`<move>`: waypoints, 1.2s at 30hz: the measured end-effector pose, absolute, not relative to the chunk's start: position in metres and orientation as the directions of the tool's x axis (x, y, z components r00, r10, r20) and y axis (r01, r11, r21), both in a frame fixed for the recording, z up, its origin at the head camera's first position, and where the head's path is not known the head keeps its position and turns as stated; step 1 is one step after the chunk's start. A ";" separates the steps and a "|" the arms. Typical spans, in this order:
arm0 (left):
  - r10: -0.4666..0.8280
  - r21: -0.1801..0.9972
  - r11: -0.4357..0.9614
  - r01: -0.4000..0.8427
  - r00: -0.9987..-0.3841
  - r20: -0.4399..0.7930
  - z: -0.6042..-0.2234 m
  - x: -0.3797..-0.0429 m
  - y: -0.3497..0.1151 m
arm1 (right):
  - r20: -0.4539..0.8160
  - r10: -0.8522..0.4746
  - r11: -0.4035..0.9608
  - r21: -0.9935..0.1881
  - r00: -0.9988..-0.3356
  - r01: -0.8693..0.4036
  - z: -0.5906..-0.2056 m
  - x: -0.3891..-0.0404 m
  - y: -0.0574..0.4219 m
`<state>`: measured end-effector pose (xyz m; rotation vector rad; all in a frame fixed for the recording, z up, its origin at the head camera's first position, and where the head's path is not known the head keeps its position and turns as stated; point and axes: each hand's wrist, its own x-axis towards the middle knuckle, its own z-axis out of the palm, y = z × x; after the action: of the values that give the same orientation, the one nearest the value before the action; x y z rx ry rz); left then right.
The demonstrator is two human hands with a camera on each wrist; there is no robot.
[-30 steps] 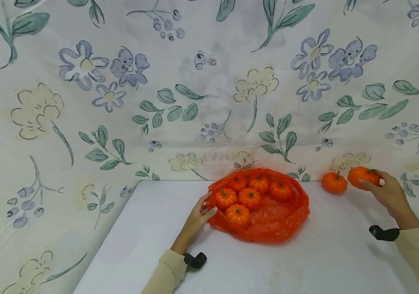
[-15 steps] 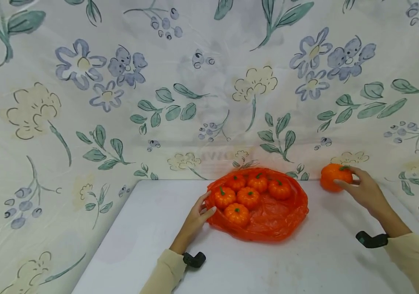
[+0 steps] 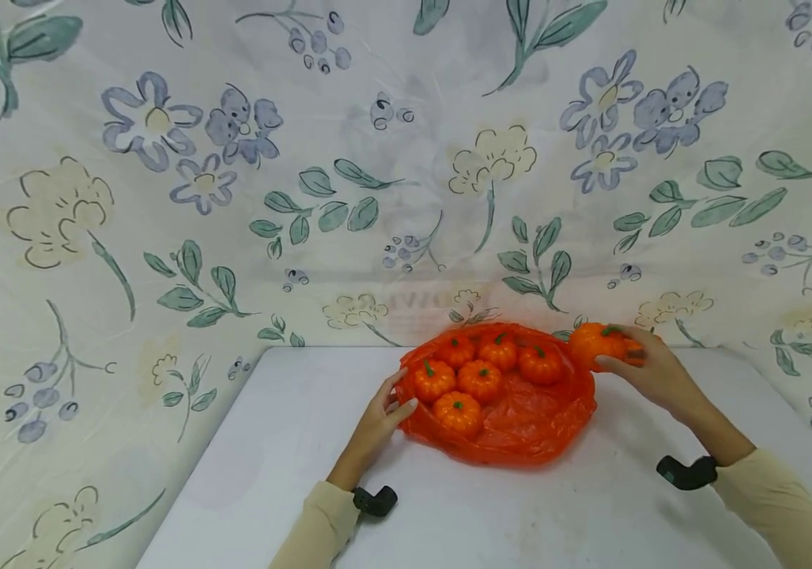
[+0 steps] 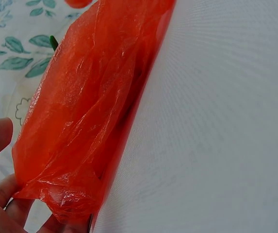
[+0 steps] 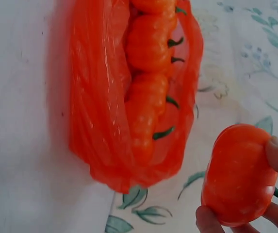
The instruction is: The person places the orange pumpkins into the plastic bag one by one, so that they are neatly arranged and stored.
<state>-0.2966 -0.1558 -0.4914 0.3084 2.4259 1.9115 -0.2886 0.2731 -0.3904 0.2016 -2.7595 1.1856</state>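
An orange-red plastic bag (image 3: 534,415) lies wide-mouthed on the table, with several small orange pumpkins (image 3: 479,382) with green stems inside it. My left hand (image 3: 377,423) holds the bag's left side; in the left wrist view its fingers (image 4: 5,191) go behind the crumpled plastic, while the thumb stands off it. Just beyond the bag's right rim, my right hand (image 3: 651,371) grips another small pumpkin (image 3: 596,345) between thumb and fingers, above the table. Bits of orange behind this hand belong to one more pumpkin (image 3: 635,349), mostly hidden.
The white table (image 3: 256,442) ends at the back against a flower-printed cloth (image 3: 349,261). A black strap device (image 3: 375,501) sits on the left wrist, and a similar black device (image 3: 686,472) on the right.
My right hand has carried its pumpkin leftward from the table's right side, passing in front of the other loose pumpkin, to the bag's right rim. The left hand stays at the bag.
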 end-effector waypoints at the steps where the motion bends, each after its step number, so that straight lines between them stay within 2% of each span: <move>1: 0.178 0.966 0.223 0.130 -0.980 0.091 -0.492 -0.297 -0.156 | 0.178 -0.082 0.681 -0.708 -0.980 -0.186 -0.391 -0.288 0.270; 22: 0.184 0.970 0.206 0.127 -0.979 0.089 -0.494 -0.297 -0.157 | 0.125 -0.193 0.661 -0.717 -0.973 -0.223 -0.420 -0.298 0.222; 36: 0.185 0.971 0.199 0.132 -0.978 0.095 -0.493 -0.297 -0.157 | 0.202 -0.230 0.676 -0.670 -0.952 -0.306 -0.457 -0.307 0.203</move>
<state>-0.2972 -0.1568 -0.4929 0.3175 2.3990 1.9361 -0.3073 0.2032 -0.4575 0.4459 -2.7829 1.1409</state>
